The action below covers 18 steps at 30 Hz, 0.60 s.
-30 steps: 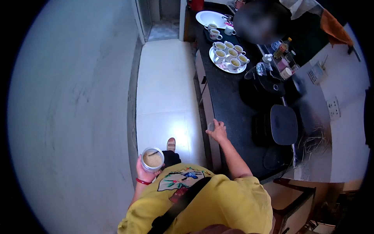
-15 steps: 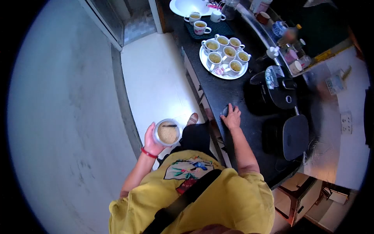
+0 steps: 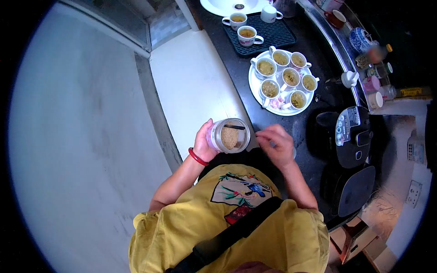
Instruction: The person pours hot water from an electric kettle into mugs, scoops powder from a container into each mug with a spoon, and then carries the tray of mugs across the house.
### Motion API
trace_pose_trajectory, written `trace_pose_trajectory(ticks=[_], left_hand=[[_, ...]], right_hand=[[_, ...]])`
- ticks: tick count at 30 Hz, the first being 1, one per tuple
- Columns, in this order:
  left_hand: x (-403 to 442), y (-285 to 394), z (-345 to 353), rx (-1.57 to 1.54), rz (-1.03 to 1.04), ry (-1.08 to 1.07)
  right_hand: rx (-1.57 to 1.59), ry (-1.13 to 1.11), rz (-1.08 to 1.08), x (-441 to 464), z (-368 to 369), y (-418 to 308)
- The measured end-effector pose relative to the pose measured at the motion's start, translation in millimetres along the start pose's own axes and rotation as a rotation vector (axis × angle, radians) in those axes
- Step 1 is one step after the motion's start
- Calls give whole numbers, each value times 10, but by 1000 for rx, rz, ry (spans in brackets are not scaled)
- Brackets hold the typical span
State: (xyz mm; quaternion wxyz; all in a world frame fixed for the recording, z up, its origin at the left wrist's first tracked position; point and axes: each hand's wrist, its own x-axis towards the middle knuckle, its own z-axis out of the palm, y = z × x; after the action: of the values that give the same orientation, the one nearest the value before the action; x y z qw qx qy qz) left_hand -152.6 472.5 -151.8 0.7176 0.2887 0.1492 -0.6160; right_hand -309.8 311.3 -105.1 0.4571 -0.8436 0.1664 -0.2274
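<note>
My left hand (image 3: pixel 205 141) is wrapped around the side of a clear jar (image 3: pixel 217 136), tilted so that its uncovered mouth faces right. Inside lie light brown granules (image 3: pixel 231 138), and a black spoon handle (image 3: pixel 234 127) rests across them. Just right of the jar, over the counter's edge, is my right hand (image 3: pixel 277 144). Its fingers are loosely bent and apart, slightly blurred, with nothing visible in them. Partly hidden behind it, a round clear lid (image 3: pixel 294 152) lies on the counter. Ahead, a white round tray (image 3: pixel 253 87) carries several cups (image 3: pixel 291 77) of yellowish liquid with bits in it.
On a dark drying mat (image 3: pixel 277 37) stand two filled cups (image 3: pixel 247 35) and a white cup (image 3: pixel 269 14), near a white sink (image 3: pixel 214 6). A black cooker (image 3: pixel 350 141) and another dark appliance (image 3: pixel 357 191) occupy the counter's right. Jars line the ledge behind.
My left hand has brought the jar rightward and up, tilting it. My right hand has lifted off the lid on the counter and moved toward the jar. The view has shifted.
</note>
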Motion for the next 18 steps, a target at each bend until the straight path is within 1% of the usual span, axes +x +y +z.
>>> trace_pose_trajectory(ticks=[1, 2, 4, 5, 7, 9, 10, 11, 13, 14, 15, 16, 17, 18], left_hand=[[64, 37, -4, 10, -11, -3], [123, 71, -29, 37, 3, -14], [215, 157, -48, 69, 1, -21], [252, 204, -55, 82, 8, 5], [341, 299, -98, 103, -4, 31], [462, 403, -171, 33, 12, -52], [493, 473, -180, 37, -2, -54], [517, 562, -189, 52, -26, -31], [557, 752, -136, 70, -64, -15], [553, 854, -43, 90, -101, 23], [570, 935, 12, 109, -135, 62], [611, 1012, 4, 105, -139, 54], [655, 1100, -21, 145, -146, 42], [694, 1177, -51, 187, -155, 34]], right_hand=[[-36, -55, -98, 122, 26, -114], [-38, -41, -89, 252, 60, -222], [-359, -176, -148, 490, 125, -329], [-358, -168, -133, 548, 174, -279], [-562, -227, -118, 627, 304, -163], [-553, -178, -94, 703, 395, -148], [-538, -139, -85, 744, 440, -155], [-542, -133, -71, 792, 475, -181], [-386, 53, -2, 876, 494, -239], [-397, 55, 2, 906, 502, -258], [-304, 101, 83, 920, 507, -262], [-209, 146, 163, 941, 516, -260], [-216, 149, 165, 974, 527, -255], [-130, 207, 244, 995, 546, -246]])
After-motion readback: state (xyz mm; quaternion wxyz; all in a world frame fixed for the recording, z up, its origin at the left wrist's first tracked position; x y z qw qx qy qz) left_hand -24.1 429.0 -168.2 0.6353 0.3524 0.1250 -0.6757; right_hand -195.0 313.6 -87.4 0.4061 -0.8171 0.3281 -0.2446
